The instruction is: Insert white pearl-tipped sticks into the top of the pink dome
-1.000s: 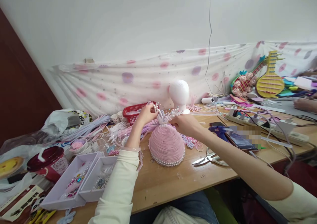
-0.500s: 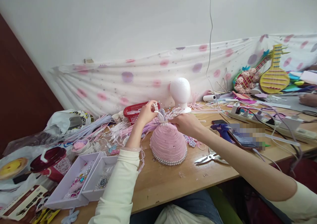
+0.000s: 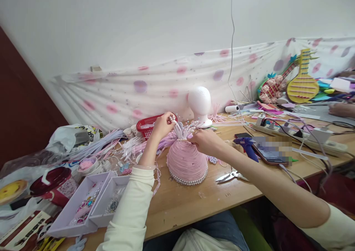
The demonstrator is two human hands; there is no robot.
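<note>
Ridged pink dome upright near the table's front edge, tuft upward, pearl-rimmed. Left hand pinches beads; right hand curled, grip unclear

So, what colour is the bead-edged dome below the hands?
The bead-edged dome is soft pink, best seen in the head view.

A wooden table carries a pink dome, scissors and white head form.
</note>
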